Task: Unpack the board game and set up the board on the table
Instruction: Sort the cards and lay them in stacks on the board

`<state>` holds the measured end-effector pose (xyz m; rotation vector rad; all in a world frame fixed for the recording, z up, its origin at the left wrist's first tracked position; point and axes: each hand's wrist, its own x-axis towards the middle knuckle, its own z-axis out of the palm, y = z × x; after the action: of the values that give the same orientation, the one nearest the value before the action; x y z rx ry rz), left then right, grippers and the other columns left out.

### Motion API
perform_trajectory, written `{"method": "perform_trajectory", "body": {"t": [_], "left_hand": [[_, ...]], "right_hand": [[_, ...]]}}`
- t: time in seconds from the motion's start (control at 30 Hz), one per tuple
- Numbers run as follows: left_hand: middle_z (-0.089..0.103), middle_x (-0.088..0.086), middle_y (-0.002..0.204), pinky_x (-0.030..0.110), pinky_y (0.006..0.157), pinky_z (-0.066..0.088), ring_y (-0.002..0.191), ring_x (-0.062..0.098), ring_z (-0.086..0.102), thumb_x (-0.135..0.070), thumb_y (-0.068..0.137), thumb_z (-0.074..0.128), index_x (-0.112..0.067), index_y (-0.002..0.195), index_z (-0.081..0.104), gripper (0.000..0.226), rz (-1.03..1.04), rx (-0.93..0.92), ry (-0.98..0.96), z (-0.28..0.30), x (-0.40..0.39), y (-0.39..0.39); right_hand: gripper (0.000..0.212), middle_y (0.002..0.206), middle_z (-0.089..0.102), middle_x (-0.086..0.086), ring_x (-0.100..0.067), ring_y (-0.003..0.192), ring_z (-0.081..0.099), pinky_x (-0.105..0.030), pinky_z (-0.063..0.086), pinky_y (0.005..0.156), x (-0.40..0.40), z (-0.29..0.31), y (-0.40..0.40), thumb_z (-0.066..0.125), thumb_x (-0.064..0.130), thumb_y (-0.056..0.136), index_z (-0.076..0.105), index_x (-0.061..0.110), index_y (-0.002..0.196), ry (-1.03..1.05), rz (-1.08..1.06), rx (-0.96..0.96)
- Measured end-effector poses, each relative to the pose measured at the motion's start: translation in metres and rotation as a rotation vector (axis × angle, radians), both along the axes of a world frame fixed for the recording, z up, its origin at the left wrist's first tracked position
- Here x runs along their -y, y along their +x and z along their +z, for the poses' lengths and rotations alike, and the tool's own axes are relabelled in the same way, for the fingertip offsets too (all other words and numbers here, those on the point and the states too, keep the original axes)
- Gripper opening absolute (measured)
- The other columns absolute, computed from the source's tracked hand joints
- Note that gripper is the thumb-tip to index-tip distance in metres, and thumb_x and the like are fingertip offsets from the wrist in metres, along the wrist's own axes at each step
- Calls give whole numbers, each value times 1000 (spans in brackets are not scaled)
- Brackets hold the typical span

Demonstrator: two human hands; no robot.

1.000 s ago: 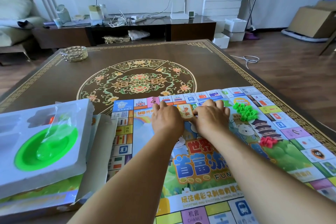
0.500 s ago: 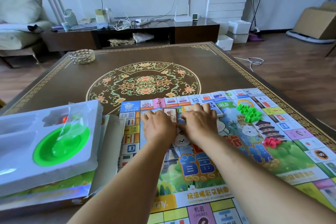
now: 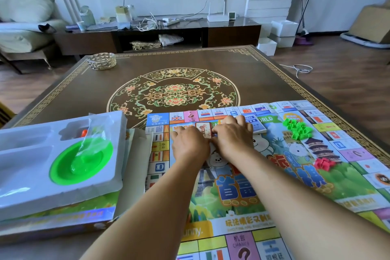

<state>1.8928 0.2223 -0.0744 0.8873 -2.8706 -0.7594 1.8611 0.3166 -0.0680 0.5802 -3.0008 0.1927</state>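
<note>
The colourful paper game board [image 3: 263, 177] lies unfolded on the near right part of the brown patterned table [image 3: 211, 63]. Both my hands are on its upper middle. My left hand [image 3: 190, 145] and my right hand [image 3: 234, 139] sit side by side with bent fingers, pinching a small red-backed card stack [image 3: 203, 130] between them. A blue card stack [image 3: 256, 125] lies just right of my right hand. A heap of green house pieces [image 3: 297, 129] and a smaller heap of red pieces [image 3: 324, 163] rest on the board's right side.
The open game box [image 3: 63, 217] sits at the near left with a white plastic insert tray [image 3: 25, 175] on it, holding a green dish [image 3: 81, 162] under a clear bag. A glass ashtray [image 3: 102, 61] stands at the table's far left. A TV cabinet lies beyond.
My hands drew slightly back toward me on the board. The blue card stack now lies uncovered to the right of my right hand, and the red stack shows between my hands.
</note>
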Motion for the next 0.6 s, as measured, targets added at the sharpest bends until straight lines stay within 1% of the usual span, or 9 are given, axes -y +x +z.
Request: {"method": "perform_trajectory", "body": {"t": [0.1, 0.2, 0.27, 0.3, 0.37, 0.4, 0.47, 0.53, 0.6], "left_hand": [[50, 15, 130, 32, 99, 30, 128, 30, 35, -41, 88, 58, -9, 113, 57, 41, -9, -4, 0, 2, -1, 2], [52, 14, 130, 32, 99, 29, 128, 29, 36, -37, 92, 53, -10, 117, 55, 37, -20, -5, -9, 11, -5, 10], [53, 13, 130, 32, 100, 28, 128, 29, 37, -29, 93, 50, -14, 121, 56, 32, -32, -34, 2, 22, -9, 20], [56, 12, 128, 31, 100, 30, 127, 28, 40, -24, 92, 50, -15, 120, 57, 30, -37, -57, 22, 28, -12, 28], [63, 12, 119, 32, 95, 39, 117, 28, 51, -16, 91, 49, -15, 114, 63, 27, -57, -98, 64, 38, -17, 46], [65, 11, 116, 32, 92, 43, 112, 28, 55, -14, 91, 49, -15, 112, 64, 26, -71, -106, 76, 43, -19, 58], [65, 10, 117, 30, 91, 43, 112, 29, 55, -15, 91, 49, -16, 116, 63, 29, -82, -104, 84, 48, -18, 84], [63, 7, 123, 30, 94, 41, 117, 28, 52, -16, 91, 50, -19, 122, 60, 33, -83, -88, 75, 46, -13, 104], [60, 4, 128, 31, 97, 41, 121, 26, 49, -17, 90, 51, -20, 126, 57, 37, -77, -55, 87, 47, -5, 129]], "right_hand": [[28, 129, 46, 1, -26, 120, 32, -36, 28, 92, -1, 5, 2, 51, 36, 93, 61, 29, 119, -39, -5, 11], [25, 126, 52, 1, -26, 117, 36, -35, 30, 89, -3, 12, 11, 51, 28, 94, 61, 32, 116, -132, -9, -24], [26, 123, 55, -1, -26, 116, 40, -34, 33, 88, -5, 18, 22, 50, 25, 94, 62, 31, 117, -215, 2, -31], [27, 121, 57, -2, -27, 115, 44, -33, 36, 86, -7, 21, 30, 49, 24, 94, 62, 28, 117, -275, 8, -13], [26, 117, 59, -5, -28, 110, 51, -32, 40, 79, -9, 27, 48, 48, 22, 93, 63, 24, 114, -419, 8, 58], [26, 116, 60, -6, -29, 107, 54, -30, 39, 75, -11, 30, 59, 48, 22, 92, 63, 24, 114, -471, 6, 100], [27, 116, 63, -6, -28, 105, 57, -27, 36, 72, -14, 35, 85, 49, 22, 92, 61, 23, 117, -510, 19, 166], [28, 116, 64, -5, -26, 106, 58, -26, 38, 73, -17, 35, 107, 51, 21, 93, 60, 21, 120, -519, 35, 218], [30, 119, 64, -5, -24, 107, 59, -26, 42, 80, -19, 32, 131, 54, 20, 92, 58, 19, 122, -519, 52, 279]]}}
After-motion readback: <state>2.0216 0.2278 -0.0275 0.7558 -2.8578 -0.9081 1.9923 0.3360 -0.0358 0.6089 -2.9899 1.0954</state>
